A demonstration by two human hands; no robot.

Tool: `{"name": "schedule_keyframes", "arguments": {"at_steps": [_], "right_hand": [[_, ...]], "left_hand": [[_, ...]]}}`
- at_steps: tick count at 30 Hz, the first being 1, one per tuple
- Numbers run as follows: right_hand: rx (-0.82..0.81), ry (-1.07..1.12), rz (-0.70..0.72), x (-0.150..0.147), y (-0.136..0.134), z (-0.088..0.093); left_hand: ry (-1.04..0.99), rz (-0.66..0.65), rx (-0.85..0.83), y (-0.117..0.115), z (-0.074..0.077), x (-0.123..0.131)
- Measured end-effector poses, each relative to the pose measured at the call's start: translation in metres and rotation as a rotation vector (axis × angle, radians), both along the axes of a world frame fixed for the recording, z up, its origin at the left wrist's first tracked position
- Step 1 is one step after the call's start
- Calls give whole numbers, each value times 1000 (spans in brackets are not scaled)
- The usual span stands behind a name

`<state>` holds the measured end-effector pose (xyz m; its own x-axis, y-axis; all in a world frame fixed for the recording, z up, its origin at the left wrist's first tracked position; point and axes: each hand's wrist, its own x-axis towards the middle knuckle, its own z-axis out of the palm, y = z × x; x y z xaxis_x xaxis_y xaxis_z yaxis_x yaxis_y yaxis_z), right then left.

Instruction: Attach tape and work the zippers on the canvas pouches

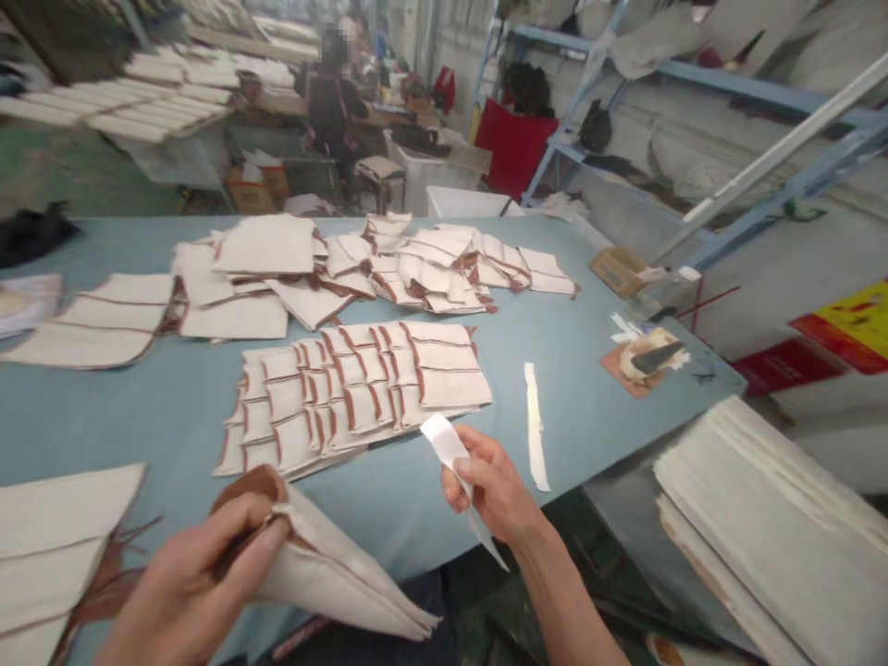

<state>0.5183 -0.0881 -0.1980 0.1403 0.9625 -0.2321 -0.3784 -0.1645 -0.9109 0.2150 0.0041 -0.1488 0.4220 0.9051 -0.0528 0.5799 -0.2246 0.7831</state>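
Note:
My left hand is closed round a folded cream cloth piece with brown edging, held at the near edge of the blue table. My right hand pinches a narrow white paper strip that curls up above the fingers and trails below them. Another white strip lies flat on the table just right of that hand. In front of both hands lies an overlapping row of several small cream pieces with brown trim.
More cream pieces lie in heaps across the far table and at left. A stack of cream sheets sits at right. A small board with a tool and a cardboard box rest near the right edge. A person sits beyond.

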Motion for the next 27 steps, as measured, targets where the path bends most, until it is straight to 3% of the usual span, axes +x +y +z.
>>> {"name": "schedule_keyframes", "arguments": {"at_steps": [6, 11, 14, 19, 24, 27], "right_hand": [[154, 89, 413, -111, 17, 71], [139, -385, 479, -176, 21, 103], [160, -647, 441, -208, 19, 110], [279, -821, 307, -245, 14, 100], [461, -1231, 82, -257, 10, 97], [524, -1291, 26, -258, 6, 100]], "left_hand": [[-130, -1, -90, -5, 44, -20], [-262, 91, -116, -14, 55, -68], [-257, 135, -105, -25, 51, -96], [-194, 153, -76, -42, 49, -122], [-204, 96, 51, -52, 54, -131], [-205, 72, 155, -55, 56, -132]]}}
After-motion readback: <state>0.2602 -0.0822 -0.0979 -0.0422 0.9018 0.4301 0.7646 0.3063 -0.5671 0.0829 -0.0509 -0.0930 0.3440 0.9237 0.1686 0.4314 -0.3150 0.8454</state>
